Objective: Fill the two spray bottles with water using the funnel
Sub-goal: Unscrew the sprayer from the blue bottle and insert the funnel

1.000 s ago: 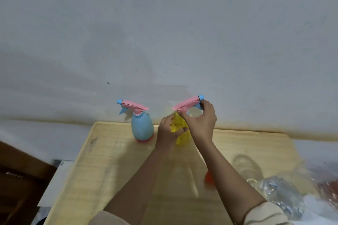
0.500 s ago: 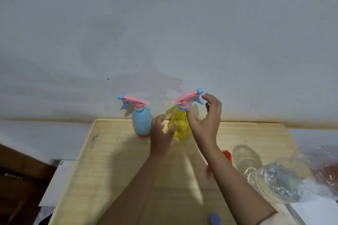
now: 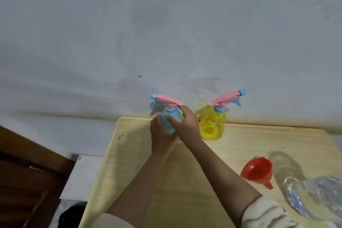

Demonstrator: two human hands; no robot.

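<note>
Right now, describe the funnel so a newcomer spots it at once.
Start at the wooden table against the wall. Near its right edge, beside the clear plastic bottle, lies the funnel. It is the only red thing there: a small cone with a short spout.

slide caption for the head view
Left hand and right hand hold the light-blue spray bottle; yellow translucent spray bottle and red plastic funnel sit on the wooden table.

Both bare arms reach up toward 12 o'clock, and the right arm leans toward 11. The left hand [image 3: 160,136] wraps around the blue bottle [image 3: 167,127]. The right hand [image 3: 187,125], at its 1 o'clock, pinches the bottle's top.
</note>
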